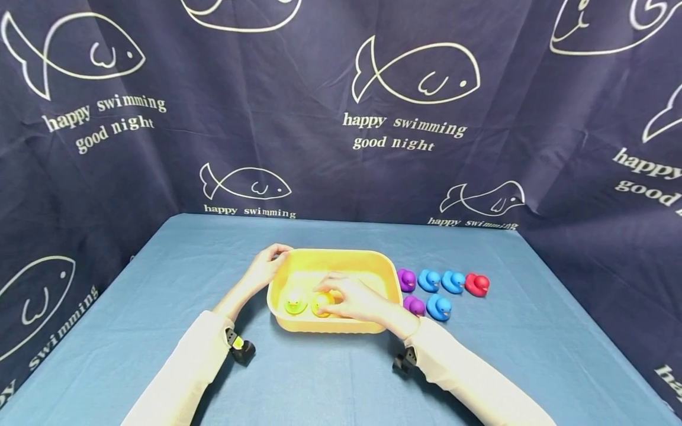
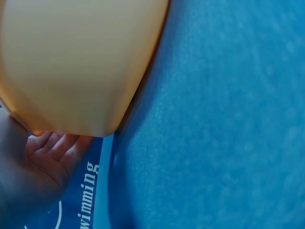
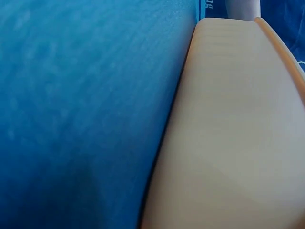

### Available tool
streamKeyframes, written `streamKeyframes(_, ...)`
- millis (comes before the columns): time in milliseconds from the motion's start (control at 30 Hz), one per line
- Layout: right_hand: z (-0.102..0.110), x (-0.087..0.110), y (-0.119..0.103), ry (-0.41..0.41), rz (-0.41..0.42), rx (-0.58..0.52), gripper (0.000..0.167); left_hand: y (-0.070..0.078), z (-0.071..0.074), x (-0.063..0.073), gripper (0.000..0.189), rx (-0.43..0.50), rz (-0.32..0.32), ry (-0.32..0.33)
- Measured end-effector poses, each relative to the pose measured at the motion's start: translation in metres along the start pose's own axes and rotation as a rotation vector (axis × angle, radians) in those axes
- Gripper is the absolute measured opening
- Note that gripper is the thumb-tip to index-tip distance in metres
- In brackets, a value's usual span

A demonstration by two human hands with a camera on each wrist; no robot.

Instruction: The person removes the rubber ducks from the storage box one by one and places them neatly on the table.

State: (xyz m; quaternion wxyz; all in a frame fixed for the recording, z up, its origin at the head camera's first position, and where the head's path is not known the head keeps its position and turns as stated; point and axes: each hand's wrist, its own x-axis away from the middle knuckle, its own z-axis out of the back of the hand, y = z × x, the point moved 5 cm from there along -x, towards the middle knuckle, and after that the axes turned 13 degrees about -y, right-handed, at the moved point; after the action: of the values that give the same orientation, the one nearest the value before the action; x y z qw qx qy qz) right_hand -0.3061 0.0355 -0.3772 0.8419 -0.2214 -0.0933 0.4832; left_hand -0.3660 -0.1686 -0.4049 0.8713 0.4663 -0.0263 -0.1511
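A yellow plastic basin (image 1: pixel 333 326) sits on the table, its wall filling much of both wrist views. My left hand (image 1: pixel 264 266) grips it at the far left corner. In the left wrist view, the fingers of that hand (image 2: pixel 45 164) reach behind the basin's wall (image 2: pixel 81 62). Inside the basin, my right hand (image 1: pixel 358 299) pinches a yellow rubber duck (image 1: pixel 322 305) between thumb and fingers, low over the floor. Just left of it sits a yellow-green rubber duck (image 1: pixel 295 303). The right wrist view shows the basin's outer wall (image 3: pixel 224 129) and hides the right hand.
Right of the basin are two purple ducks (image 1: pixel 407 280), the nearer one partly behind the basin and right wrist. Beyond them stand three blue ducks (image 1: pixel 439 307) and a red duck (image 1: pixel 477 284). A blue cloth covers the table (image 1: pixel 511 355); dark printed curtains (image 1: pixel 319 118) hang around it.
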Motion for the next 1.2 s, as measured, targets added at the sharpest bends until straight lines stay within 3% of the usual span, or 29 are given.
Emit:
streamKeyframes(267, -0.0019, -0.0015, 0.0016, -0.006, -0.005, 0.021, 0.026, 0.0008, 0.001, 0.0014, 0.026, 0.001, 0.011, 0.0)
streamKeyframes(633, -0.0042, -0.0004, 0.0032, 0.009, -0.014, 0.018, 0.04, -0.0009, -0.0002, 0.0018, 0.026, 0.003, 0.018, -0.001)
streamKeyframes(1000, -0.0042, -0.0035, 0.0027, 0.007, -0.017, 0.044, 0.033, -0.0001, 0.0021, 0.0033, 0.027, 0.0, 0.019, 0.002)
streamKeyframes(1200, -0.0049, -0.0024, 0.0057, -0.006, -0.039, 0.0, 0.035, 0.0013, 0.001, 0.003, 0.027, -0.005, 0.01, -0.001)
